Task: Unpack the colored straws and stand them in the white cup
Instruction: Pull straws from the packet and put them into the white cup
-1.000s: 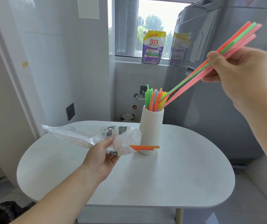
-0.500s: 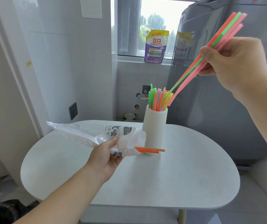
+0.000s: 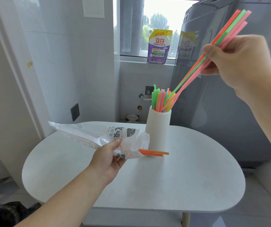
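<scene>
A ribbed white cup (image 3: 158, 128) stands on the white table (image 3: 180, 177) with several colored straws (image 3: 160, 99) upright in it. My right hand (image 3: 239, 63) is shut on a slanted bunch of pink, green and orange straws (image 3: 197, 69); their lower tips reach into the cup's mouth. My left hand (image 3: 108, 159) grips a clear plastic straw bag (image 3: 98, 136), held just left of the cup. Two orange straws (image 3: 154, 152) poke out of the bag's open end, in front of the cup's base.
A grey appliance (image 3: 230, 104) rises right behind the table. A purple detergent pouch (image 3: 159, 46) sits on the window sill. Tiled wall with a dark socket (image 3: 75, 111) is at left. A dark object (image 3: 3, 213) lies on the floor at lower left.
My right hand has lowered the straw bunch so its tips enter the cup. My left hand keeps the bag in about the same spot.
</scene>
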Demonstrator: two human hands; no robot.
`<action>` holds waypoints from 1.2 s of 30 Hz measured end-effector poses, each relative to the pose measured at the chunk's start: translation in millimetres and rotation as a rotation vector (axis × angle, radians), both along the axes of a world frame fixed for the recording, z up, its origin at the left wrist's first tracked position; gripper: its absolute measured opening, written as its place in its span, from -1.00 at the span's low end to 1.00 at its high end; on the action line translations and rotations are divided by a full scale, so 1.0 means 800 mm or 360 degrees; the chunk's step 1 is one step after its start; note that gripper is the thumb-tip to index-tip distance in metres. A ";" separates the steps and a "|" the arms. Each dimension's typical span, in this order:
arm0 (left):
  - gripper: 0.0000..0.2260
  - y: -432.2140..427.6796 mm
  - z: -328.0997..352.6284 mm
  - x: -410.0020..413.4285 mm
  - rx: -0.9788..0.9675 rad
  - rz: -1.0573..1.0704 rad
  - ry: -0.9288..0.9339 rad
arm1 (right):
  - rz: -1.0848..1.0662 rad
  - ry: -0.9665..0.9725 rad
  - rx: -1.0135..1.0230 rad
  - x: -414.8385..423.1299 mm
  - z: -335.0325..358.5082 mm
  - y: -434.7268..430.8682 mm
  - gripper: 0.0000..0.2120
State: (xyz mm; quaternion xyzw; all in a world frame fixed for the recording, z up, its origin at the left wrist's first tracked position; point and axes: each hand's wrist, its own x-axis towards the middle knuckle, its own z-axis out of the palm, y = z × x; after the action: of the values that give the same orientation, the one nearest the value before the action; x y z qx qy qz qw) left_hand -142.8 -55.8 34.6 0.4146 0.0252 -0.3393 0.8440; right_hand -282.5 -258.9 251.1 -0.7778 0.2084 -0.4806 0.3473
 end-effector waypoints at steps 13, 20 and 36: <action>-0.71 0.001 0.001 0.000 -0.0023 -0.0022 -0.0017 | -0.0018 0.0058 -0.0115 0.009 0.006 0.010 -0.90; -0.73 0.002 0.003 -0.001 -0.0032 -0.0038 -0.0011 | -0.0047 0.0068 -0.0086 0.011 0.007 0.005 -0.89; -0.70 0.002 0.001 -0.002 -0.0005 -0.0025 -0.0025 | -0.0030 0.0155 -0.0082 0.006 0.003 -0.001 -0.82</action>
State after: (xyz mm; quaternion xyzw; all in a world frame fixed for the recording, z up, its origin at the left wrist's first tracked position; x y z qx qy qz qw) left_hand -144.5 -54.4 35.7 0.4162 0.0146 -0.3427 0.8421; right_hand -278.1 -259.4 253.8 -0.8069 0.2198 -0.4507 0.3122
